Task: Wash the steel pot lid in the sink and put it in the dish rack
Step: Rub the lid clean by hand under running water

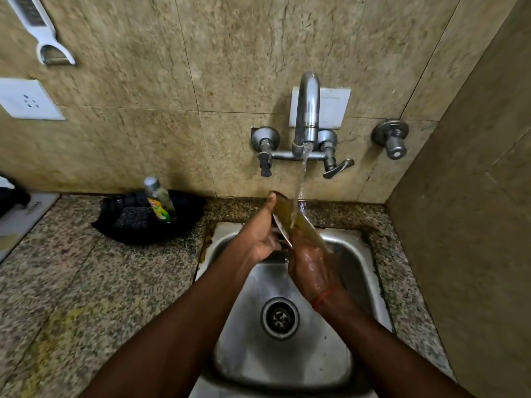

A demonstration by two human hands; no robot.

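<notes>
Steel pot lid tilting on edge over the sink: you're gripping it with left hand and right hand so tap water is sheeting off.

Speckled grey granite counter, mottled beige wall tiles, silver sink, red wrist thread.

Home kitchen: steel sink, wall tap, granite counter, dish-soap bottle.

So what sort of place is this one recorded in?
Most likely a home kitchen wash area: a steel sink set in a speckled stone counter, a wall tap running, and a dish-soap bottle.
</notes>
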